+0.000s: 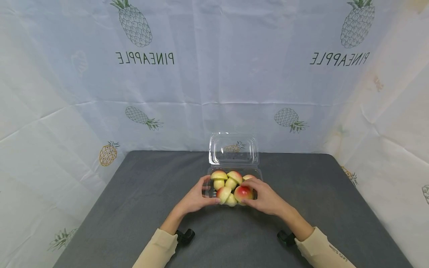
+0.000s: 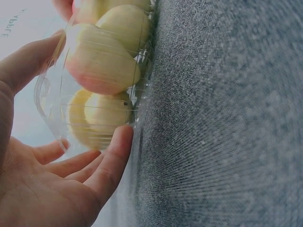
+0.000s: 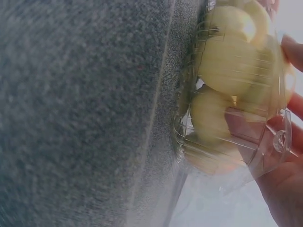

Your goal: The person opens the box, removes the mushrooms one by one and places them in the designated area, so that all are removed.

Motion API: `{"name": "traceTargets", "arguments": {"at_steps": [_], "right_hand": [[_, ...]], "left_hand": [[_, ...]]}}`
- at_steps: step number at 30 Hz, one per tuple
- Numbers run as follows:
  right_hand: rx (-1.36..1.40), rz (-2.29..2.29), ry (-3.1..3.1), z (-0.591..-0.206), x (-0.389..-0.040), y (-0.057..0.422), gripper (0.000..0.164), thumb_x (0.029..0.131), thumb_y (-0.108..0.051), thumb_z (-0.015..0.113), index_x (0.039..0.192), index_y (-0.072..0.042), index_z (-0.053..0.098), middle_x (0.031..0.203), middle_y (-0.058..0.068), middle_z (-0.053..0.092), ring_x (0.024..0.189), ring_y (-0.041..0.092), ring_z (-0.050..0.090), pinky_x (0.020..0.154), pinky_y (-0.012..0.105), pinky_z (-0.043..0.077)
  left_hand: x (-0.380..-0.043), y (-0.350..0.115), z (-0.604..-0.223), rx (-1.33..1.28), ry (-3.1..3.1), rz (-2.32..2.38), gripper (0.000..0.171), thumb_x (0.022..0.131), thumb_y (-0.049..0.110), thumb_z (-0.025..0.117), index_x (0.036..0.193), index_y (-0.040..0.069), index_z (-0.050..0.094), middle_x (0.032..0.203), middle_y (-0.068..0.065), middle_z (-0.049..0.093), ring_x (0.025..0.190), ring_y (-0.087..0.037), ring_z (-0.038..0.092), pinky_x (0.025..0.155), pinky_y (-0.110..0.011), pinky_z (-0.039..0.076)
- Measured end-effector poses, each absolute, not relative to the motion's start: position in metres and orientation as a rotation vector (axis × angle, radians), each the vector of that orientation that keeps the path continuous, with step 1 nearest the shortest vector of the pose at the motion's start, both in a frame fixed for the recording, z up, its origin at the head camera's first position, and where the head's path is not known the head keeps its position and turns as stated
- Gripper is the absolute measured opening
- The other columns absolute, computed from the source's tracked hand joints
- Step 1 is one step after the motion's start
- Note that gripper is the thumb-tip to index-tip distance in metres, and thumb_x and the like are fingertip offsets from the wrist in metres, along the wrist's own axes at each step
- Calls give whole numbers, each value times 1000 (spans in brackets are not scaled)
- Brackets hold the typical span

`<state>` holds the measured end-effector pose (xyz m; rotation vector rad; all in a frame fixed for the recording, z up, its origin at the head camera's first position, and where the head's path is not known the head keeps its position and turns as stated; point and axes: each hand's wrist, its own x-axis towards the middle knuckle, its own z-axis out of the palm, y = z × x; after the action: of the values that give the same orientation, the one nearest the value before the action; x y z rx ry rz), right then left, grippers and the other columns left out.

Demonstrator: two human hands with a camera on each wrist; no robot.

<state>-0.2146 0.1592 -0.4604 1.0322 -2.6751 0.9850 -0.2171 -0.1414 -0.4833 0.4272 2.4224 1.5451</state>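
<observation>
A clear plastic clamshell box [image 1: 212,194] stands on the dark table with its lid [image 1: 233,158] raised behind it. Inside lie several yellow mushroom-shaped pieces with red-tinted caps, among them one mushroom-shaped piece [image 1: 223,194] at the front left. My left hand [image 1: 198,199] grips the box's left front corner, thumb at the front rim and fingers along the side wall. At the front right, my right hand [image 1: 264,197] holds a red-capped mushroom-shaped piece [image 1: 243,192] between thumb and fingers. The box wall [image 3: 258,156] partly covers the right fingers in the right wrist view.
The dark grey cloth-covered table [image 1: 161,178] extends to both sides of the box. Behind it hangs a white curtain [image 1: 231,74] with pineapple prints, close to the raised lid. Black straps [image 1: 185,237] sit on both wrists.
</observation>
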Motion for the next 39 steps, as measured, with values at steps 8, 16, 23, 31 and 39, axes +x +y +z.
{"name": "traceTargets", "arguments": {"at_steps": [8, 16, 23, 31, 39], "right_hand": [[1009, 1075, -2623, -460, -214, 159, 46, 83, -20, 86, 124, -10, 69, 123, 2, 66, 96, 15, 61, 79, 35, 53], [966, 1163, -2617, -458, -212, 163, 45, 86, -24, 85, 127, -12, 69, 123, 1, 65, 93, 13, 60, 77, 40, 55], [954, 1194, -2585, -454, -211, 165, 45, 85, -22, 85, 127, -12, 69, 128, 4, 64, 98, 16, 62, 80, 40, 57], [918, 1239, -2567, -448, -208, 169, 48, 84, -22, 86, 128, -12, 70, 130, 3, 64, 103, 16, 63, 82, 39, 58], [906, 1260, -2561, -440, -204, 174, 49, 87, -25, 84, 131, -12, 68, 131, 3, 64, 105, 16, 64, 83, 44, 58]], "left_hand": [[-217, -141, -483, 422, 2418, 1554, 98, 86, 33, 84, 160, 8, 24, 161, -17, 31, 134, -37, 49, 93, -48, 53], [-217, -141, -482, 412, 2404, 1560, 98, 86, 33, 84, 160, 10, 24, 162, -17, 29, 134, -38, 49, 91, -48, 54], [-215, -140, -479, 401, 2399, 1578, 97, 86, 25, 84, 160, 8, 24, 161, -18, 29, 133, -40, 49, 91, -51, 54], [-215, -140, -478, 406, 2399, 1582, 97, 86, 23, 84, 160, 7, 24, 161, -19, 29, 133, -40, 49, 92, -51, 53], [-216, -140, -480, 395, 2398, 1567, 98, 86, 31, 84, 161, 10, 23, 162, -17, 28, 133, -38, 50, 90, -47, 55]]}}
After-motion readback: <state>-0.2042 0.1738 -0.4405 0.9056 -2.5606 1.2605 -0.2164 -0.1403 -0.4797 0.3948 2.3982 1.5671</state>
